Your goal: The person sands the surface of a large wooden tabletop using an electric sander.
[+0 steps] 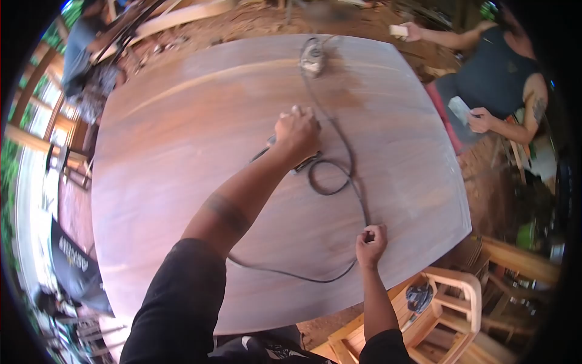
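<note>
My left hand (pixel 297 132) is closed over the top of an electric sander (pixel 308 162) and presses it on a wide wooden tabletop (pixel 176 164). The hand hides most of the sander; only dark edges show below and beside it. Closer to me on the right, my right hand (pixel 371 244) is closed around a black power cord (pixel 365 209). The cord makes a small loop on the wood beside the sander and curves back under my left arm. Pale dust coats the tabletop, with browner patches toward the far side.
A second corded power tool (pixel 313 57) lies at the tabletop's far edge. On the right, a person (pixel 497 79) holds a pale block in each hand. Another person (pixel 91 54) is at the far left. A wooden chair (pixel 448 297) with a dark tool (pixel 419 297) stands near right.
</note>
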Tool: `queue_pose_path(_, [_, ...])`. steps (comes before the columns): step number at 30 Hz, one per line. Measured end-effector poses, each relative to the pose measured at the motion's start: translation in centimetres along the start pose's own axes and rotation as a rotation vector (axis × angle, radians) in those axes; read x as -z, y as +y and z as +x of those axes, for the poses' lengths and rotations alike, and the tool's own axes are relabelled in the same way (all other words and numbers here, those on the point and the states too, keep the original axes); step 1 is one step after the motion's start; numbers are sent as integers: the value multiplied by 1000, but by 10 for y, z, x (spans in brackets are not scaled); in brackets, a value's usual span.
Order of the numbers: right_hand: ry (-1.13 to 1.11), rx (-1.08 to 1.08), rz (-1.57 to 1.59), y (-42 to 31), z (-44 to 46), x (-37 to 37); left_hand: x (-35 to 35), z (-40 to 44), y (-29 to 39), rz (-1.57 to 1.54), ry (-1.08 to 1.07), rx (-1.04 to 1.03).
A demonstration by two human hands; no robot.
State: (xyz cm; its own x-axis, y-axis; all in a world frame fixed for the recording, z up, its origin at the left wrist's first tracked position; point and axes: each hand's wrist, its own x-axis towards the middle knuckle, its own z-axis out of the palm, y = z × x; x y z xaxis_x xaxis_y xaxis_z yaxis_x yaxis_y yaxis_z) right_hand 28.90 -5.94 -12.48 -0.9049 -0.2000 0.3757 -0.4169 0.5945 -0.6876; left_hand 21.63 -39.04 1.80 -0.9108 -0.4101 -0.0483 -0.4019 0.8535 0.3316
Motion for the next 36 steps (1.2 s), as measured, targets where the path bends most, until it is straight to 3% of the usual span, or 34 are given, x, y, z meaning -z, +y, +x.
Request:
queue_pose_path(7, [-62, -46, 0, -1, -3, 1, 49, -76, -134, 37, 64, 241])
queue_pose_path(11, [113, -117, 77, -4, -19, -5, 85, -142, -236, 60, 141, 456])
queue_pose_path(14, [164, -181, 32, -63, -48, -21, 105, -200, -307, 63, 212, 602])
queue_pose_path(16, [85, -197, 108, -108, -90, -44, 122, -236, -358, 55, 213, 670])
queue_pose_path(21, [-266, 151, 151, -263, -223, -92, 179, -314, -460, 106, 184, 844])
queue_pose_path(25, [-505, 215, 212, -338, -304, -86, 193, -353, -540, 88, 260, 959])
queue_pose_path(29, [-490, 150, 187, -360, -342, -74, 191, -359, -519, 96, 207, 837])
queue_pose_path(31, [-454, 129, 125, -357, -346, -65, 161, -342, -492, 168, 167, 664])
queue_pose_path(32, [-450, 71, 104, -356, -348, -60, 182, -346, -446, 150, 59, 540])
queue_pose_path(36, [-474, -77, 57, -365, -342, -49, 120, -288, -361, 61, -17, 285])
